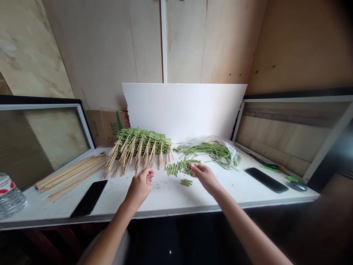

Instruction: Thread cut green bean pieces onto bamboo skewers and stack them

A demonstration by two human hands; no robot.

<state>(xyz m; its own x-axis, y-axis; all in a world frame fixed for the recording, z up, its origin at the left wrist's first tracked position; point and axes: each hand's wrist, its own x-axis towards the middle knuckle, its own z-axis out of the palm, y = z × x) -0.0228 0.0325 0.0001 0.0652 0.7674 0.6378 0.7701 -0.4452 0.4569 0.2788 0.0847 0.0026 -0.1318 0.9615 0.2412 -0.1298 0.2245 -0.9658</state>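
My left hand [142, 181] is closed in line with a skewer of short green bean pieces [174, 169], gripping its bare end; the thin stick hardly shows between fist and beans. At the other end of that row, my right hand [203, 176] pinches a cut bean piece, largely covered by the fingers. Below the row lie a few loose bean pieces [186, 182] on the white table [162, 198]. More cut pieces sit behind the right fingertips. Beyond my left hand rises a large stack of finished bean skewers [143, 141], their bare stick ends pointing toward me.
Loose bamboo skewers [71, 171] and a black phone [88, 198] lie at left, near a water bottle [11, 197]. Long uncut beans [209, 150] rest in a plastic bag [234, 156]. On the right are a dark phone [266, 180] and a mouse [298, 186]. A white board [184, 110] stands behind.
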